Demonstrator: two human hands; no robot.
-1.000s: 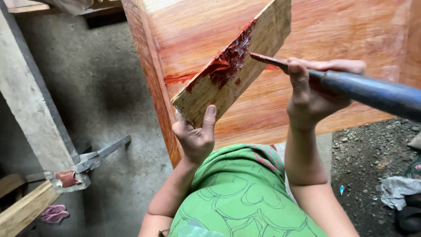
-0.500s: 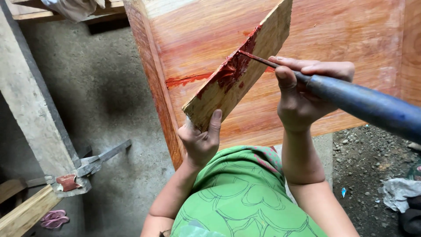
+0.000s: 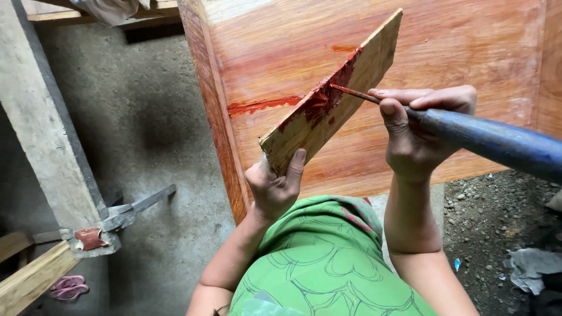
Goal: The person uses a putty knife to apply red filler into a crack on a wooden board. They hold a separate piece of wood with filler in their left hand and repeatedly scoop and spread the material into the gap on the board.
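Tool tip hidden in red paste; right hand grips handle, left hand grips board

Left hand raised, fingers curled in a grip; right hand clenched, thumb extended

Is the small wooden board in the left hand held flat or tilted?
Tilted. The left hand grips the small board at its lower end; the far end rises up and right, with red paste smeared along its edge.
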